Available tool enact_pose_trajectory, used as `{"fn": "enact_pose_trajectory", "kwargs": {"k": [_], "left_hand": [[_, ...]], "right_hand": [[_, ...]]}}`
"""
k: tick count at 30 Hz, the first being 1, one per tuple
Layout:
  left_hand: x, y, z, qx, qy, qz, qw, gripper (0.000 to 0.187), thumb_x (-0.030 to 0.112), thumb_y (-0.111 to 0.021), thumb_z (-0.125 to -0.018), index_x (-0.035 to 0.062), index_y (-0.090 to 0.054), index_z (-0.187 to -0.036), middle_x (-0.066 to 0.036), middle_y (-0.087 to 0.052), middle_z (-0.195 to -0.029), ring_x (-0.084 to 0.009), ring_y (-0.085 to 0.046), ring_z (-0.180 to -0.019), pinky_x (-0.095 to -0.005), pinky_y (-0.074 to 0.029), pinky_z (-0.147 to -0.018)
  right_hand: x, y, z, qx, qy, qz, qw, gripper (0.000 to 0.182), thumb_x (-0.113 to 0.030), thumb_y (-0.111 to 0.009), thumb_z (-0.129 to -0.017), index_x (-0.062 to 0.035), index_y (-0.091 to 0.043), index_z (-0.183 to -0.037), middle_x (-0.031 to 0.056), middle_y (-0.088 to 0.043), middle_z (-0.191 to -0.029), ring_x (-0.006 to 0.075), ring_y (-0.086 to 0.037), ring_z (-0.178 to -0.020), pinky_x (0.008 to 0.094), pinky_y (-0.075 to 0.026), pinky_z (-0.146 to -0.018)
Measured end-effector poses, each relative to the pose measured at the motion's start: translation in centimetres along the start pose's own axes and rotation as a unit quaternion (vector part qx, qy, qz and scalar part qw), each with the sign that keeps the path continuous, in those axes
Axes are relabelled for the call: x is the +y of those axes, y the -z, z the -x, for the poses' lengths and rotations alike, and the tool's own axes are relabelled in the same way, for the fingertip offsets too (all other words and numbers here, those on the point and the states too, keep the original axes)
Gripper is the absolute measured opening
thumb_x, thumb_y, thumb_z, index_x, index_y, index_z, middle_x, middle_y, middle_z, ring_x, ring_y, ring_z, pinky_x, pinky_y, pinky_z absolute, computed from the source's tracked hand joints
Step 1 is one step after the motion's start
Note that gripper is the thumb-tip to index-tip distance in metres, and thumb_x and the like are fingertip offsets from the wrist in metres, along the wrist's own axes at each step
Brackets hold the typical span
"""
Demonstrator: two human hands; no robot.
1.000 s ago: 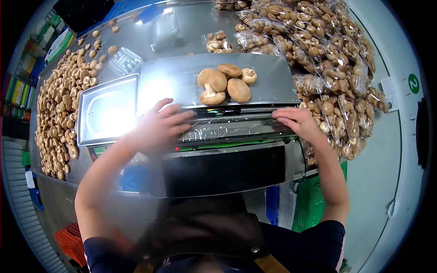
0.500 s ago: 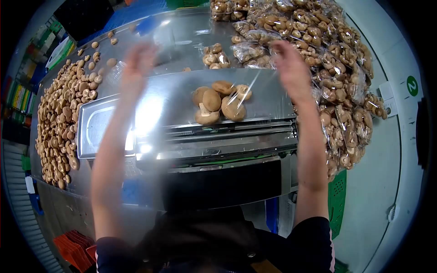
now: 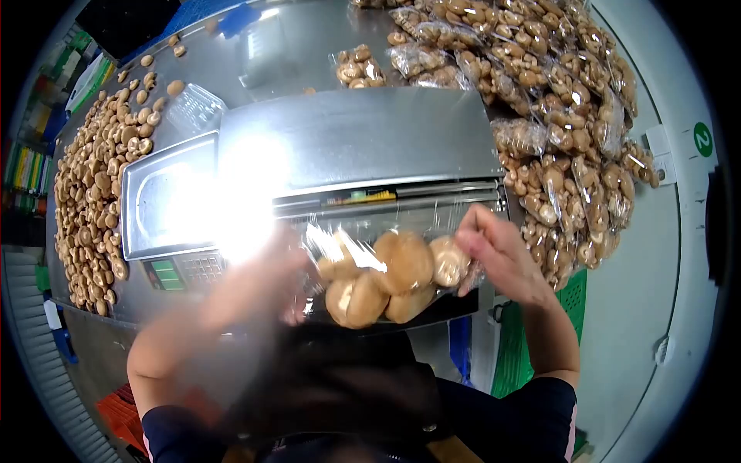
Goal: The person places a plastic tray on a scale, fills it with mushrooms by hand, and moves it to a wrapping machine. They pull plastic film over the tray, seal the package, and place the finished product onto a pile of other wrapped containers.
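A pack of several brown mushrooms (image 3: 403, 262) in clear plastic film is held up in front of my body, over the near edge of the steel wrapping machine (image 3: 363, 139). My right hand (image 3: 498, 251) pinches the film at the pack's right end, thumb and fingers closed. At the left end, my left hand (image 3: 274, 266) is blurred by motion and lit by glare. Its fingertips show faintly at the film's edge, closed around it. Part of the machine's roller slot lies hidden behind the pack.
Loose mushrooms (image 3: 96, 185) are heaped on the left of the steel table. Beside them are a weighing scale (image 3: 135, 208) and clear plastic trays (image 3: 197, 108). Wrapped mushroom packs (image 3: 571, 123) pile up on the right, with one separate pack (image 3: 359, 68) behind the machine. A green crate (image 3: 521, 347) stands below right.
The mushrooms have left the machine's steel top and come toward my body, wrapped in film. Both hands have moved down and inward from wide apart to the pack's two ends.
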State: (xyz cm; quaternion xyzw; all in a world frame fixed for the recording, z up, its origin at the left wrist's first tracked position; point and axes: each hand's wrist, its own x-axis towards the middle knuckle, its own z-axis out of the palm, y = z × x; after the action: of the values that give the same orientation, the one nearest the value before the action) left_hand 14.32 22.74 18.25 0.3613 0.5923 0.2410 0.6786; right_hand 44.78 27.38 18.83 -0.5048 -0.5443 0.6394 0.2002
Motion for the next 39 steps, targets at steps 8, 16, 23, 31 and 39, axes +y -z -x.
{"fn": "enact_pose_trajectory", "kwargs": {"k": [8,16,23,31,39], "left_hand": [[-15.2,-2.1,-2.1,0.135,-0.125,-0.161,0.97,0.017,0.018,-0.047,-0.098,0.0039,-0.04,-0.091,-0.003,-0.047,-0.062,-0.0089,-0.043,-0.039,-0.024,-0.033,-0.034],[-20.4,-0.6,-2.2,0.328,-0.218,-0.22,0.892,0.033,0.025,-0.05,-0.098,0.0018,-0.059,-0.076,0.004,-0.045,-0.056,-0.0031,-0.037,-0.048,-0.0224,-0.028,-0.043],[-18.1,2.3,6.9,0.205,0.143,-0.043,0.967,0.042,0.027,-0.057,-0.09,0.0111,-0.046,-0.053,0.004,-0.04,-0.043,-0.0065,-0.032,-0.03,-0.0236,-0.018,-0.031],[-34.8,0.4,3.7,0.226,-0.086,-0.265,0.933,0.033,0.022,-0.053,-0.088,0.0037,-0.054,-0.061,-0.005,-0.054,-0.06,-0.0094,-0.044,-0.052,-0.0295,-0.031,-0.045],[-22.1,1.5,7.1,-0.015,-0.287,-0.32,0.903,0.02,0.021,-0.059,-0.084,0.0017,-0.056,-0.079,-0.014,-0.055,-0.082,-0.0207,-0.053,-0.068,-0.0355,-0.041,-0.059]], "right_hand": [[15.2,-5.7,0.0,0.233,0.084,0.174,0.953,0.017,-0.017,-0.058,-0.092,-0.0019,-0.051,-0.095,0.0124,-0.062,-0.073,0.0187,-0.062,-0.064,0.0331,-0.049,-0.057],[17.1,-7.2,1.0,0.383,0.067,0.215,0.896,0.041,-0.027,-0.061,-0.09,0.0005,-0.056,-0.061,0.0161,-0.05,-0.051,0.0314,-0.05,-0.044,0.036,-0.038,-0.044],[17.8,-8.6,8.9,0.227,-0.225,0.016,0.947,0.043,-0.025,-0.062,-0.088,0.0013,-0.056,-0.056,-0.0004,-0.046,-0.046,0.0055,-0.04,-0.044,0.0268,-0.031,-0.042],[23.5,-22.3,7.2,0.134,-0.103,-0.192,0.967,0.016,-0.015,-0.063,-0.082,0.0011,-0.065,-0.079,0.0066,-0.065,-0.074,0.0085,-0.057,-0.073,0.0294,-0.047,-0.064],[12.6,-24.7,4.8,-0.302,0.075,-0.201,0.929,0.015,-0.009,-0.059,-0.086,0.0035,-0.063,-0.092,0.0108,-0.064,-0.084,0.0129,-0.057,-0.082,0.0291,-0.045,-0.074]]}}
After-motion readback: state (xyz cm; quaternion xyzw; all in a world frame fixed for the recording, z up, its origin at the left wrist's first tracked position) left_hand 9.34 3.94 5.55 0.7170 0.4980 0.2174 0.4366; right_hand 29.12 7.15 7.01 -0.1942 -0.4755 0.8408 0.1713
